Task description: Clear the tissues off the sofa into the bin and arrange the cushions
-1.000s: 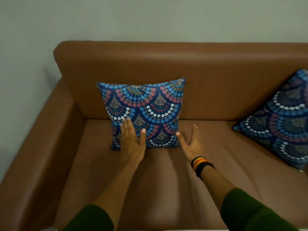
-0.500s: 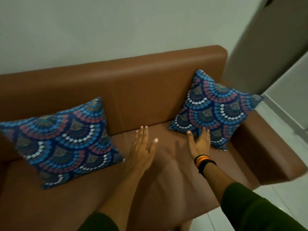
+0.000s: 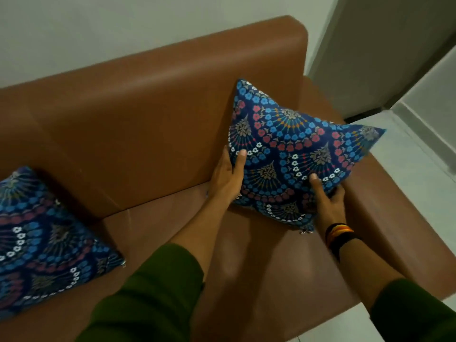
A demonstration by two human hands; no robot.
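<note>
A blue patterned cushion leans tilted in the right corner of the brown sofa, one corner hanging over the armrest. My left hand grips its left edge, thumb on the front. My right hand holds its lower right edge, thumb pressed into the fabric. A second cushion of the same pattern rests against the backrest at the left. No tissues and no bin are in view.
The sofa's right armrest runs beside the held cushion. Beyond it lies a pale tiled floor and a grey door or wall panel. The seat between the cushions is bare.
My view swung right, from the left cushion to the right one. Both hands left the seat and took hold of the right cushion's edges.
</note>
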